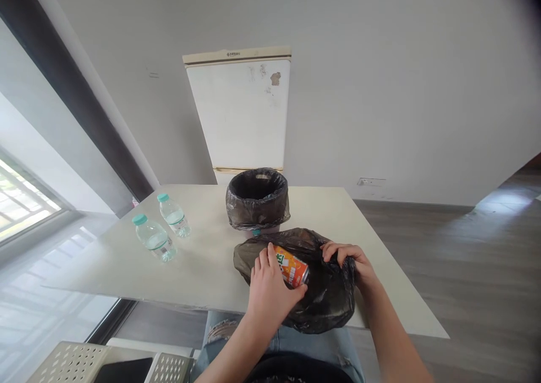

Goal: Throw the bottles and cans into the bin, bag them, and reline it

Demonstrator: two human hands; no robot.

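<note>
An orange drink can [291,266] lies tilted in the grip of my left hand [270,287], with the thumb at its near end and the fingers over its far end. Around and beneath it spreads a black plastic bag [325,298] at the table's near edge. My right hand [349,258] is closed on the bag's rim at the right, pulling up a bunched fold. What else the bag holds is hidden by its dark film. Just behind stands a bin [258,211] lined with another black bag, its mouth facing up.
Two clear bottles with green caps, a nearer bottle [154,239] and a farther bottle [174,217], stand on the left of the white table [203,276]. A white fridge [240,112] is behind the table. Perforated plastic baskets [70,360] sit low at the left.
</note>
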